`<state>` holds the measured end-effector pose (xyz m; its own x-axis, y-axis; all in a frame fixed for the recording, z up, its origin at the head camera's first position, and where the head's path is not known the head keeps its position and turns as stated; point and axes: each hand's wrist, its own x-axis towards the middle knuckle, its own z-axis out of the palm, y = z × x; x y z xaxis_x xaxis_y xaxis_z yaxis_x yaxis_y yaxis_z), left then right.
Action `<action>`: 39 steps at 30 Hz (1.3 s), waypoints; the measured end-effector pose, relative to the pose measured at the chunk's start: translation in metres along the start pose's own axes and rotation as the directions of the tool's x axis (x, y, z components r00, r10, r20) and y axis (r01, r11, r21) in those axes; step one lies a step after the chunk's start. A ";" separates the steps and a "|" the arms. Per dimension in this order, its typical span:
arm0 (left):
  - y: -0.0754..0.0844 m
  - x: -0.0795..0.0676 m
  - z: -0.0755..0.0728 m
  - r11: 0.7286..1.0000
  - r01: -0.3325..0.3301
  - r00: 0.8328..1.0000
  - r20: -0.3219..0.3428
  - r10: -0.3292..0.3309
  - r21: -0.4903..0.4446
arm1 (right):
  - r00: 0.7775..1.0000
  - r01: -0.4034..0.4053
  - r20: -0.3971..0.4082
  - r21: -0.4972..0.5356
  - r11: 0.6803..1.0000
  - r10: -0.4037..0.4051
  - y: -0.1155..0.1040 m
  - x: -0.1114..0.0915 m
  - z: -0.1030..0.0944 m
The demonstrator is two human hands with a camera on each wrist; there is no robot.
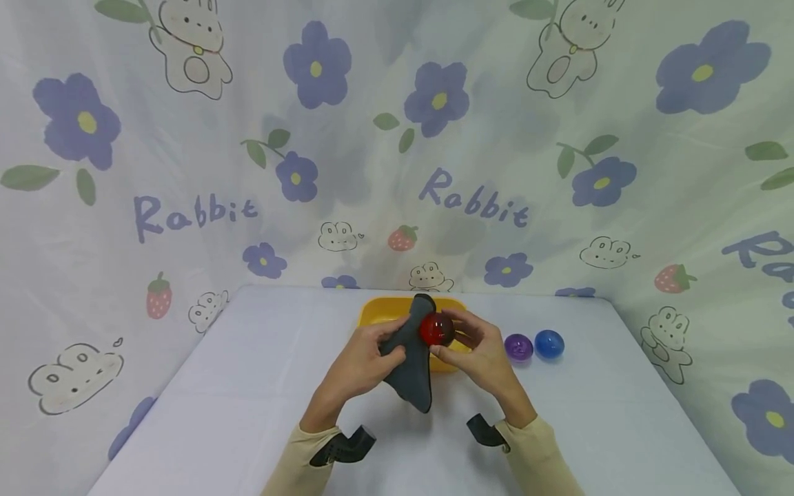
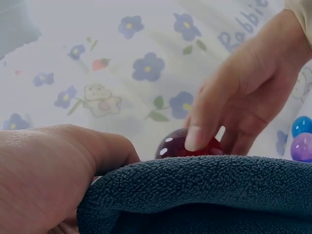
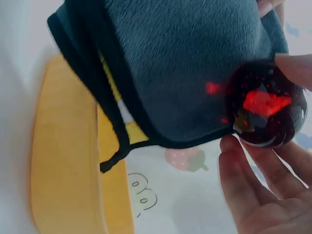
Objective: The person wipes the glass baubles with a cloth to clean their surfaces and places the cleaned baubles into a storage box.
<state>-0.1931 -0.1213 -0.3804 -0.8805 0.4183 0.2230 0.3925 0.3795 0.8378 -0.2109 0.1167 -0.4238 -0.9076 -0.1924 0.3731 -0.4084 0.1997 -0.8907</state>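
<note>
My left hand (image 1: 366, 358) grips a dark grey-blue cloth (image 1: 409, 358) with a black hem, its thumb on the near face. The cloth hangs down in folds and also fills the lower part of the left wrist view. A clear red ball (image 1: 437, 329) is pinched between the thumb and fingers of my right hand (image 1: 480, 348). In the right wrist view the ball (image 3: 265, 105) lies against the cloth (image 3: 180, 78), at its edge. Behind both hands stands a yellow container (image 1: 372, 310), partly hidden by the cloth and hands.
To the right of the container, a purple ball (image 1: 518, 348) and a blue ball (image 1: 549, 344) sit side by side on the white table (image 1: 248, 386). A printed curtain (image 1: 372, 172) with flowers and rabbits rises along the table's back and sides.
</note>
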 end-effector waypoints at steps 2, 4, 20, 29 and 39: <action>0.000 0.000 -0.001 1.000 -0.017 1.000 -0.009 0.017 -0.003 | 1.000 0.003 0.008 -0.022 1.000 -0.003 0.000 0.001 -0.001; 0.000 0.000 -0.001 1.000 -0.024 1.000 -0.021 0.023 -0.006 | 1.000 0.001 0.018 -0.036 0.999 0.000 0.001 0.002 -0.001; 0.001 0.001 0.000 1.000 -0.015 0.994 -0.110 0.016 0.003 | 0.988 -0.098 0.113 -0.062 0.993 0.104 -0.008 0.002 0.003; -0.006 0.004 -0.002 0.997 -0.076 0.993 -0.083 0.079 0.034 | 0.986 -0.041 0.165 0.004 0.999 0.040 -0.013 -0.003 0.007; -0.008 0.006 -0.001 0.998 -0.066 0.998 -0.007 0.066 -0.006 | 0.993 0.035 0.108 0.101 0.994 -0.046 -0.016 -0.006 0.008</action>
<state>-0.2016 -0.1225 -0.3854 -0.8544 0.4367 0.2816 0.4484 0.3459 0.8242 -0.1978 0.1069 -0.4136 -0.8721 -0.3038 0.3836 -0.4282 0.0944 -0.8987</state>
